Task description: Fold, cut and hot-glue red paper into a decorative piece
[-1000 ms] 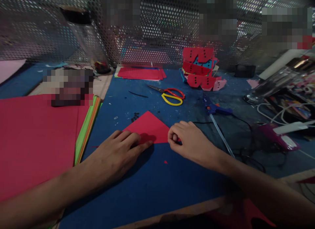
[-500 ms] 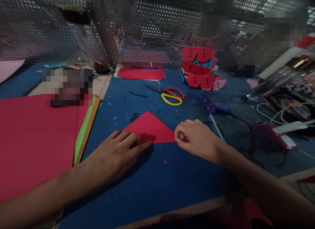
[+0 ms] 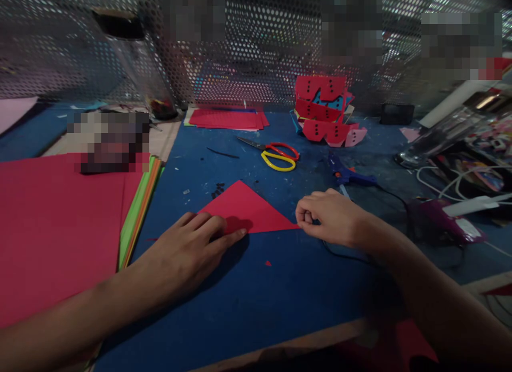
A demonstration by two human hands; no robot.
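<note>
At the left edge of the frame lie large red sheets [image 3: 60,217], with green and orange sheets [image 3: 138,214] showing along their right side. A tall clear jar [image 3: 140,65] with a dark lid stands in the upper left. Left of the frame's centre, the left hand [image 3: 200,238] rests palm down on a red paper triangle [image 3: 250,209], its thumb stretched apart from the loosely bent fingers, pinching nothing that shows. Small black bits [image 3: 218,190] lie just beside the triangle's upper left edge; farther up is a stack of red paper [image 3: 224,119]. The triangle lies flat at the middle of the frame on the blue table [image 3: 240,313], point upward, with a red scrap [image 3: 268,263] below it. Scissors [image 3: 280,156] with red and yellow handles lie above. Red cut-outs [image 3: 323,129] with black dots stand at upper right of centre. Below them, the right hand [image 3: 330,217] is at the triangle's right corner, fingers curled in; I cannot tell whether they pinch the paper. A blue glue gun [image 3: 352,175] lies just above that hand.
</note>
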